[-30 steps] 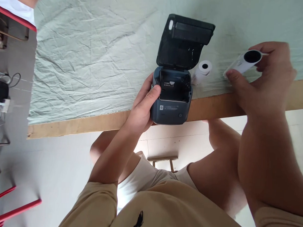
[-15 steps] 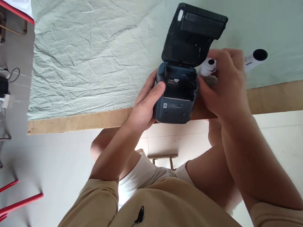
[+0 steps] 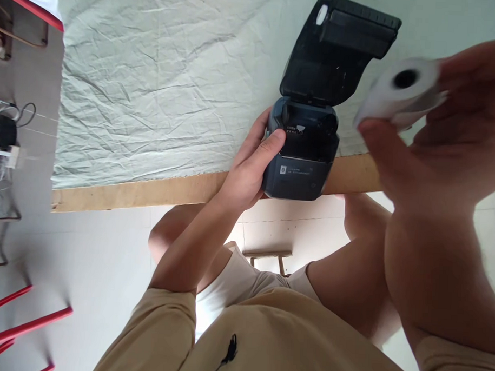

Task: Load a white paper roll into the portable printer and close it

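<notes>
A dark label printer (image 3: pixel 298 179) rests in my left hand (image 3: pixel 252 169), whose thumb presses on its left rim. The printer's lid (image 3: pixel 337 53) stands swung up, and the paper bay (image 3: pixel 309 144) inside shows no roll. My right hand (image 3: pixel 448 133) is raised to the right of the printer, apart from it. Between its thumb and fingers it grips a white paper roll (image 3: pixel 386 95), the dark core hole turned up toward me. Motion blurs the roll and this hand a little.
A wrinkled pale green cloth (image 3: pixel 153 95) covers the table, leaving a bare wooden edge (image 3: pixel 141 194) in front. Cables and a black device (image 3: pixel 3 136) lie at the far left. Red metal legs (image 3: pixel 27 326) stand on the floor at lower left.
My right hand has lifted the paper roll up and away to the right of the printer. The printer and my left hand appear slightly further right. The other white roll is no longer visible.
</notes>
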The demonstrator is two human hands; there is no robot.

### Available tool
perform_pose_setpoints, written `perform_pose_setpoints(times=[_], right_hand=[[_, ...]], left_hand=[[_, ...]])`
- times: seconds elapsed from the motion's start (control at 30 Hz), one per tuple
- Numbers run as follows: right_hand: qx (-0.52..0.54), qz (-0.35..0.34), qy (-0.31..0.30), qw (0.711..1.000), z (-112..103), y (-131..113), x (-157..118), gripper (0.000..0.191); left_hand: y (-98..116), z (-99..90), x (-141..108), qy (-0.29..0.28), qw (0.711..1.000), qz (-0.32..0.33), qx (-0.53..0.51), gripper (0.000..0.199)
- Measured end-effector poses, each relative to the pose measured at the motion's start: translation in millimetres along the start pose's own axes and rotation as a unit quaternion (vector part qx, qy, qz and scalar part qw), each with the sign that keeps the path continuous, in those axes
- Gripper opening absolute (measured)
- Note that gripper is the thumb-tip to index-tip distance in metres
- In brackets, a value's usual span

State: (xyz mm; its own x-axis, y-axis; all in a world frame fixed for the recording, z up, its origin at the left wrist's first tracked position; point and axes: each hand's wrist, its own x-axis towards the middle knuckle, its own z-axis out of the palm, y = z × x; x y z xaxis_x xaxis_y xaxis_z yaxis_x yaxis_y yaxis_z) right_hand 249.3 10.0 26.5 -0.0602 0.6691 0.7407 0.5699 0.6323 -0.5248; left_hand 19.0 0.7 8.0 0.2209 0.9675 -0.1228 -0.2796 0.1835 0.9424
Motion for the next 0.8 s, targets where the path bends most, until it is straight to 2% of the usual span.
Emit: perform_pose_setpoints(times=[0.03, 0.07, 0.13, 0.3, 0.4, 0.5, 0.63, 0.7, 0.8], right_hand=[[0.001, -0.019, -0.007, 1.000, 3, -10, 4, 0.034], [-0.020, -0.020, -0.047, 0.998, 8, -20, 6, 0.029], [-0.061, -0.019, -0.056, 0.996, 18, -33, 9, 0.025], [-0.080, 0.012, -0.097, 0.992, 28, -26, 8, 0.017], [-0.053, 0.008, -0.079, 0.995, 28, -22, 4, 0.025], [-0.018, -0.029, -0.040, 0.999, 32, -28, -3, 0.021], [0.040, -0.062, -0.061, 0.995, 40, -33, -12, 0.011], [0.084, -0.038, -0.042, 0.995, 40, -30, -14, 0.009], [0.095, 0.054, 0.036, 0.993, 33, -22, -11, 0.015]], left_hand=[[0, -0.3, 0, -0.007, 1.000, 0.004, -0.007, 0.052], [0, -0.7, 0, -0.015, 1.000, 0.007, -0.016, 0.052], [1, -1.2, 0, -0.031, 0.999, 0.007, -0.031, 0.055], [4, -0.1, -1, -0.026, 0.999, -0.010, -0.018, 0.059], [0, -2.6, 2, -0.029, 0.999, -0.001, -0.026, 0.055], [-11, -10.5, 9, -0.045, 0.998, 0.019, -0.039, 0.055], [-20, -21.1, 14, -0.071, 0.996, 0.056, 0.013, 0.068], [-20, -23.1, 13, -0.079, 0.994, 0.070, 0.024, 0.069], [-18, -22.5, 9, -0.082, 0.994, 0.066, 0.033, 0.078]])
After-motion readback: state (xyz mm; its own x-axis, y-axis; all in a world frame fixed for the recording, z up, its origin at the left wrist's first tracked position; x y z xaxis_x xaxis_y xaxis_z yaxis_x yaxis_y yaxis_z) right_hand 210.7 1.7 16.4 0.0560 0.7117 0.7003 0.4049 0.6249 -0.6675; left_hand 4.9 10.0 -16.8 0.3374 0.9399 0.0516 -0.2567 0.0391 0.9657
